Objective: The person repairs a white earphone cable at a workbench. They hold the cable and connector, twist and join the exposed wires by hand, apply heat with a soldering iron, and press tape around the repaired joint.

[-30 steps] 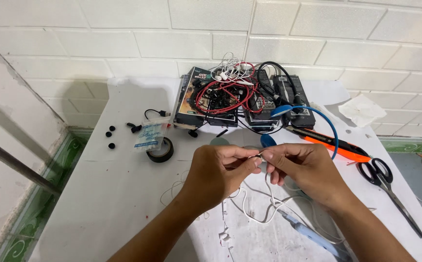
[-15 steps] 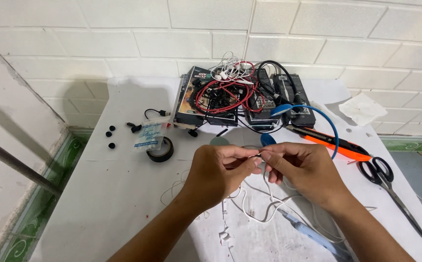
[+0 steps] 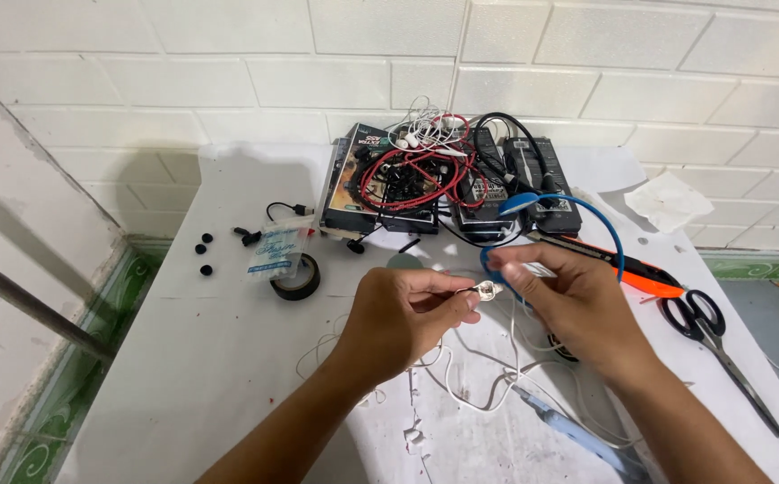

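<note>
My left hand point(image 3: 400, 321) pinches a small white earbud point(image 3: 486, 290) at its fingertips, over the middle of the white table point(image 3: 183, 358). A thin white cable point(image 3: 474, 385) hangs from the earbud and loops on the table under both hands. My right hand point(image 3: 573, 305) is just to the right of the earbud, fingers curled around the white cable and a small part I cannot make out. A blue headband headset point(image 3: 618, 242) arcs behind my right hand.
Dark boxes heaped with red, white and black cables point(image 3: 425, 175) stand at the back. A roll of black tape point(image 3: 296, 278) and a small plastic bag point(image 3: 273, 251) lie left. An orange cutter point(image 3: 649, 278), black scissors point(image 3: 716, 345), a blue-handled tool point(image 3: 577, 435) lie right.
My hands have drawn slightly apart; the white earbud now shows between the fingertips instead of being covered by both hands.
</note>
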